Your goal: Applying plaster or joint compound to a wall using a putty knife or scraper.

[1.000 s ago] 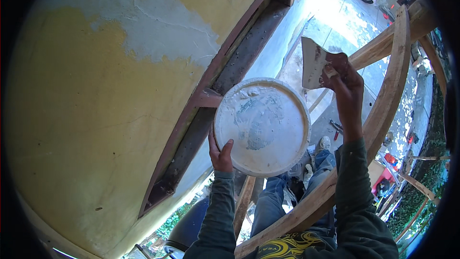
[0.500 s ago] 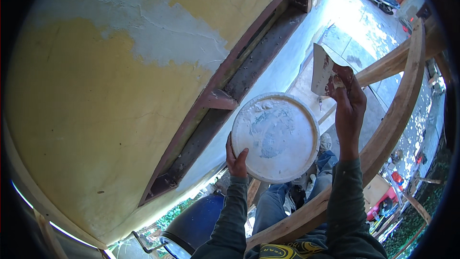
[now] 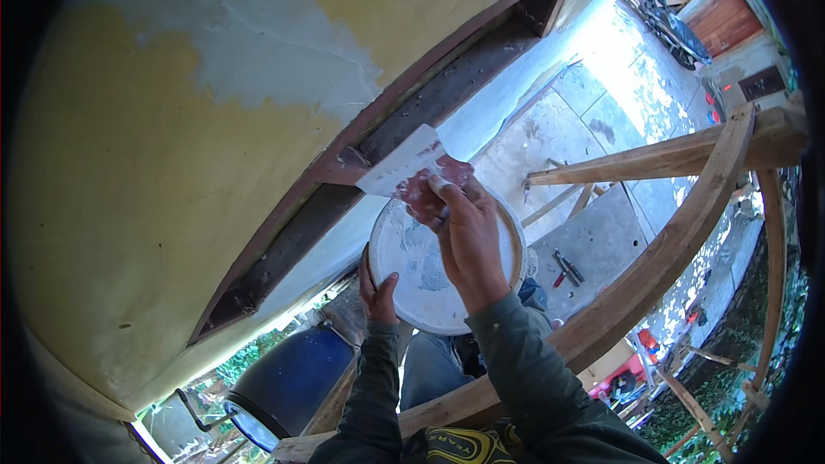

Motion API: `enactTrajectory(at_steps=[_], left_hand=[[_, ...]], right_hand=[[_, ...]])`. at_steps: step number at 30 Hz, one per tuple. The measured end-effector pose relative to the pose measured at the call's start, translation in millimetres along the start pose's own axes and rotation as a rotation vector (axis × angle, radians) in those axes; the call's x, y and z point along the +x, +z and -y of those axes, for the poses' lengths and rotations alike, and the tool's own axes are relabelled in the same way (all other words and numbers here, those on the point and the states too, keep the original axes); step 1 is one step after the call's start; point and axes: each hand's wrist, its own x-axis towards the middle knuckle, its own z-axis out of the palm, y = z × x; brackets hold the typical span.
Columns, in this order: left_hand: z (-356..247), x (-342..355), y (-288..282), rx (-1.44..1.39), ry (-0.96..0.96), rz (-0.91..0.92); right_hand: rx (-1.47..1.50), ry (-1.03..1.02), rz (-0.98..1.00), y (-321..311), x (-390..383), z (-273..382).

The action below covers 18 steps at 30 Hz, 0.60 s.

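Note:
My left hand (image 3: 379, 291) grips the left rim of a round white lid (image 3: 412, 271), its thumb lying over the edge. Whitish paste is smeared across the lid's face. In my right hand (image 3: 471, 236) is a wide putty knife (image 3: 404, 163) with a pale blade and a reddish, paste-stained grip. The knife is above the lid's upper part, hiding some of it. Left of the blade stands a yellow wall (image 3: 172, 206) with a grey-white plaster patch (image 3: 275, 51). A brown window frame (image 3: 339, 163) runs diagonally along that wall.
A curved wooden beam (image 3: 636, 292) crosses close to my right arm. Another beam (image 3: 636, 155) lies beyond it. Below left is a dark blue drum (image 3: 292, 378). Pliers (image 3: 568, 268) rest on a grey surface far below. A motorcycle (image 3: 670, 30) stands at the top right.
My right hand has brought the putty knife left, from beside the lid to over it. The lid and my left hand have shifted slightly left in the picture. The view has turned somewhat.

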Motion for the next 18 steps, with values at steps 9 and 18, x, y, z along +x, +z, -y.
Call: enactTrajectory(at_steps=[9,18], left_hand=[[-24.2,48.3,-4.9,-0.069,0.069,0.086],[-26.4,54.3,8.7,-0.036,0.08,0.156]], right_hand=[[0.188,0.158,-0.021,64.2,26.9,-18.9],[0.346,0.178,0.026,67.6,57.0,-11.8]])
